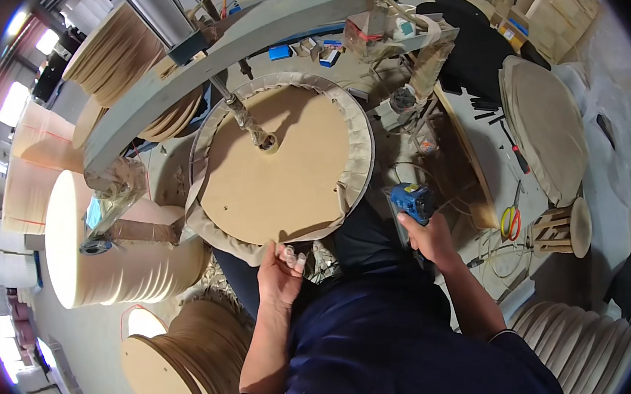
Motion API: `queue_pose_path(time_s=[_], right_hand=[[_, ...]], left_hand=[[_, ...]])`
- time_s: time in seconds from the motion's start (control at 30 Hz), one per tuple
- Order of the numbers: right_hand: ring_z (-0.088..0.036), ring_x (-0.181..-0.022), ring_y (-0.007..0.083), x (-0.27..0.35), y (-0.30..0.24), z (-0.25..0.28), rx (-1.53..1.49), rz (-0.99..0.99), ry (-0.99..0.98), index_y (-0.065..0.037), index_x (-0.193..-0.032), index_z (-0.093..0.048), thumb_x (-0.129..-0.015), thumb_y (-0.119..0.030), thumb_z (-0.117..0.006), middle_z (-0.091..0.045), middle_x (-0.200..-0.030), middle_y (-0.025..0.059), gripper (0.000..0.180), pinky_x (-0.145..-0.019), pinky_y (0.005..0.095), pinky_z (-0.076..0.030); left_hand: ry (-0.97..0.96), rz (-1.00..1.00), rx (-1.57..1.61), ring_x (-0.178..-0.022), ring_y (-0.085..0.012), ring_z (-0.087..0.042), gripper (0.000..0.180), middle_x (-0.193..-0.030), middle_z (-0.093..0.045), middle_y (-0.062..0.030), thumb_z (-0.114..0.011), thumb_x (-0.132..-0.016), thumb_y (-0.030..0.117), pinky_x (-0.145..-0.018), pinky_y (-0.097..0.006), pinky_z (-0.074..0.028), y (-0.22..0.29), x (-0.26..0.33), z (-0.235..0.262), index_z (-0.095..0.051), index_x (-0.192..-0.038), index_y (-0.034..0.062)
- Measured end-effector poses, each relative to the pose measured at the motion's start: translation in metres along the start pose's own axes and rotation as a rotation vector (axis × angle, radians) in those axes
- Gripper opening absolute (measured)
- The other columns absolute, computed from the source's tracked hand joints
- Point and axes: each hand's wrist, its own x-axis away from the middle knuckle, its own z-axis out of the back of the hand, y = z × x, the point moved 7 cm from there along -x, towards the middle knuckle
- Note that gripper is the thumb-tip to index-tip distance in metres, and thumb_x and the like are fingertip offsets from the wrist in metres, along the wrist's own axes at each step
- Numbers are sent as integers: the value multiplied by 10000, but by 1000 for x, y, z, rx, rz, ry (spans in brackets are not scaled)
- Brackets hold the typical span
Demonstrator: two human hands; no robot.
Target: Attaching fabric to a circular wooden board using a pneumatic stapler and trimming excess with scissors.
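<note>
A round wooden board (284,177) lies in front of me, with beige fabric (358,129) gathered and folded over its rim. A rod with a wrapped lower end (249,124) comes down onto the board near its middle. My left hand (280,275) is at the near edge, its fingers closed on the loose fabric there; white wraps cover some fingertips. To the right of the board, my right hand (430,241) grips a blue staple gun (412,200), held apart from the fabric.
A grey curved beam (256,37) arches behind the board. Stacks of round boards (187,358) stand at the left. On the right are scissors (511,222), a screwdriver (520,156), a small wooden stool (575,228) and fabric-covered rounds (546,128). Small blue boxes (329,57) lie behind.
</note>
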Motion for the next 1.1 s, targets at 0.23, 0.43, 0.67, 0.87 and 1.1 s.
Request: queue_pose_path(time_s=[0.23, 0.43, 0.67, 0.87, 1.1], right_hand=[[-539, -510, 75, -3, 3, 3, -38, -11, 6, -31, -979, -699, -982, -230, -713, -580, -629, -16, 200, -493, 268, -417], [-549, -528, 72, 0, -3, -5, 137, -35, -20, -33, -926, -681, -977, -259, -723, -570, -628, -26, 236, -506, 275, -444], [-551, -523, 72, -5, 5, 0, 120, -47, 1, -42, -836, -664, -978, -268, -723, -573, -614, -25, 272, -507, 274, -440], [-546, -519, 72, -14, 8, -2, 158, -26, -25, -48, -839, -665, -983, -253, -714, -570, -606, -25, 255, -508, 276, -431], [-543, -526, 68, -20, 4, -1, 167, -4, 0, -52, -859, -681, -981, -246, -720, -571, -602, -32, 232, -514, 278, -426]], left_hand=[[-189, -719, -955, -965, -225, -694, 309, -1111, -722, -104, -692, -1006, 270, -919, -393, -564, 34, 22, -55, -658, -1196, 30], [-488, -1128, -2071, -1183, -364, -601, 666, -1225, -651, -137, -876, -767, 218, -1062, -461, -467, -9, 12, -118, -625, -1369, 83], [-546, -1181, -2094, -888, -304, -636, 230, -947, -663, -88, -786, -848, 140, -800, -428, -509, -11, -9, -113, -709, -1056, 80], [-312, -1308, -2018, -678, -345, -645, 104, -760, -669, -122, -720, -946, 158, -643, -455, -516, -1, -22, -114, -677, -945, 63], [-160, -1152, -1806, -606, -365, -622, 156, -666, -616, -149, -643, -1027, 161, -577, -470, -494, 4, -37, -104, -645, -918, 49]])
